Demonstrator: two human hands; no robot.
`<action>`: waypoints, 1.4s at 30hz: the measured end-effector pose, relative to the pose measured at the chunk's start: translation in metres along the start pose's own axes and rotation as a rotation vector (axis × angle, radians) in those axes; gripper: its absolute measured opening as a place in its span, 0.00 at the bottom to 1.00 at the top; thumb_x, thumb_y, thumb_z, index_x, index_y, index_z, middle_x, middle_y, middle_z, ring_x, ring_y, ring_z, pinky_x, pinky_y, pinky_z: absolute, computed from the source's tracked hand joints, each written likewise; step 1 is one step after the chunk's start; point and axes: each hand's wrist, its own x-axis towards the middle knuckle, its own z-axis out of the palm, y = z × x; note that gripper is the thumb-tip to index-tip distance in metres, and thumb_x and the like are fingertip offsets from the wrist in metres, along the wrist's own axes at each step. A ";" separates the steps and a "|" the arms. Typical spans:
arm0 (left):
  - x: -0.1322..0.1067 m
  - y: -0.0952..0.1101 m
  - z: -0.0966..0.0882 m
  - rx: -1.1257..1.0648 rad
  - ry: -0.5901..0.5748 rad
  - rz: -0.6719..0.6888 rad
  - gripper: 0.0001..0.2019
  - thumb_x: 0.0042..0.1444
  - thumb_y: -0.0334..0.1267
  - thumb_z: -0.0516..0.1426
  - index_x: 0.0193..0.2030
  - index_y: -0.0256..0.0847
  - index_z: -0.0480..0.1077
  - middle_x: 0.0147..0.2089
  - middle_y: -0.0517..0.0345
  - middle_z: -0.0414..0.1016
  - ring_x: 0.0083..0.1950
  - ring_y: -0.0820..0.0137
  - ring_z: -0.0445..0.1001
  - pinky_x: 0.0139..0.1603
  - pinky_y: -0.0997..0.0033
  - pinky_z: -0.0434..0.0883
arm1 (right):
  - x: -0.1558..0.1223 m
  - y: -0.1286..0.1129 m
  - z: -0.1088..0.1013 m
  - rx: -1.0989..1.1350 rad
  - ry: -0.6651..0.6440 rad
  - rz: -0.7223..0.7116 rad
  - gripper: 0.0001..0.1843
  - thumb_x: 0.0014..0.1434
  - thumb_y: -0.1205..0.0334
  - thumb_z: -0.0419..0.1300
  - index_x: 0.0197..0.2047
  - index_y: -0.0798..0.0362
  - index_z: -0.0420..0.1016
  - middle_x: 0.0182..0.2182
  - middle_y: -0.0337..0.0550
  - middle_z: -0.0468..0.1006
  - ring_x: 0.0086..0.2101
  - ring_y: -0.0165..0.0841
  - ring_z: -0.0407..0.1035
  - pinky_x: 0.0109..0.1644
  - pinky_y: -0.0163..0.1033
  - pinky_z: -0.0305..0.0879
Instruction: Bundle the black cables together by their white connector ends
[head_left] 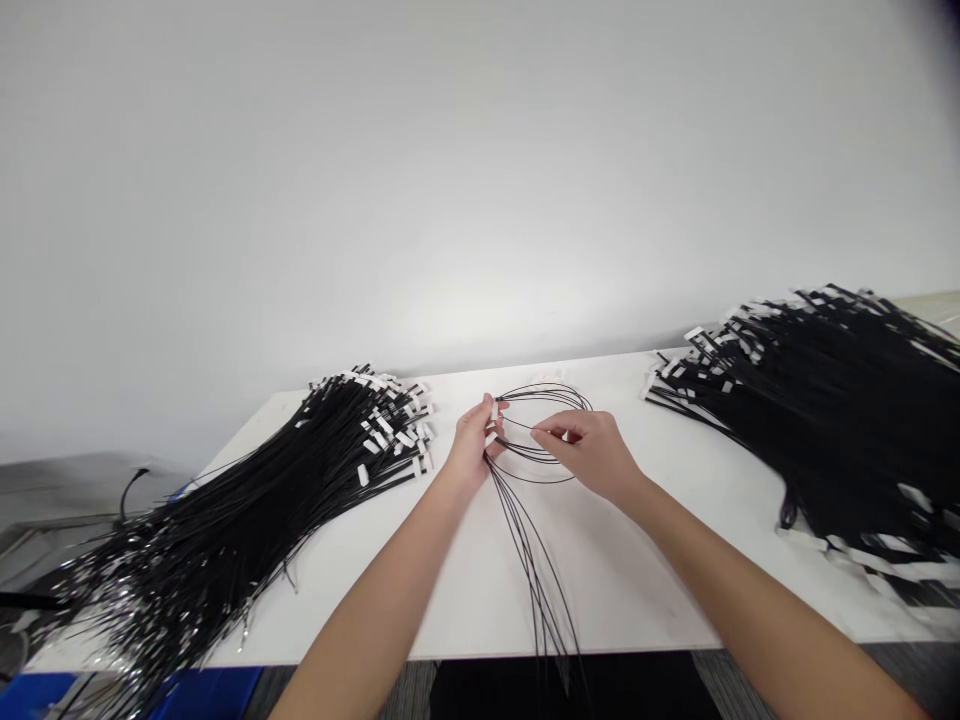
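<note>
A thin bundle of black cables [536,560] runs from the table's front edge up to a loop [551,400] near the middle of the white table [637,570]. My left hand [474,448] is closed around the loop's left side, where white-tagged ends stick up between the fingers. My right hand [589,450] pinches a strand of the same loop from the right, thumb and forefinger together. The two hands are a few centimetres apart.
A big heap of black cables with white tags [247,520] lies on the left, spilling over the front left corner. Another larger heap [825,410] covers the right end. A white wall stands behind. A blue bin [187,695] shows under the table.
</note>
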 end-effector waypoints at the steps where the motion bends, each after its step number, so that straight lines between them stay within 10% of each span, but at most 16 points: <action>1: 0.000 0.000 0.000 -0.004 0.006 -0.002 0.22 0.40 0.53 0.61 0.35 0.35 0.72 0.23 0.63 0.59 0.22 0.83 0.59 0.21 0.83 0.60 | 0.000 0.000 0.000 -0.003 -0.001 -0.006 0.10 0.53 0.59 0.54 0.25 0.50 0.74 0.28 0.37 0.75 0.25 0.28 0.63 0.29 0.34 0.57; 24: -0.005 -0.001 0.004 0.231 -0.002 0.088 0.20 0.38 0.54 0.61 0.30 0.38 0.73 0.21 0.61 0.62 0.24 0.78 0.62 0.23 0.81 0.59 | -0.001 0.007 0.006 0.078 -0.047 0.164 0.13 0.56 0.55 0.49 0.25 0.52 0.66 0.22 0.36 0.66 0.23 0.27 0.57 0.25 0.32 0.53; 32: -0.006 -0.007 0.006 0.191 -0.060 0.039 0.20 0.40 0.53 0.60 0.31 0.37 0.73 0.22 0.60 0.63 0.23 0.80 0.61 0.21 0.81 0.56 | -0.006 0.018 0.019 -0.491 0.101 -0.148 0.16 0.61 0.56 0.45 0.34 0.48 0.73 0.30 0.40 0.73 0.26 0.27 0.61 0.27 0.33 0.46; 42: -0.014 -0.015 0.012 0.068 -0.102 -0.071 0.17 0.39 0.49 0.62 0.28 0.35 0.73 0.23 0.60 0.66 0.23 0.80 0.62 0.22 0.80 0.60 | -0.007 0.028 0.028 -0.658 0.114 -0.362 0.20 0.63 0.60 0.43 0.27 0.51 0.71 0.23 0.40 0.69 0.23 0.25 0.59 0.26 0.35 0.44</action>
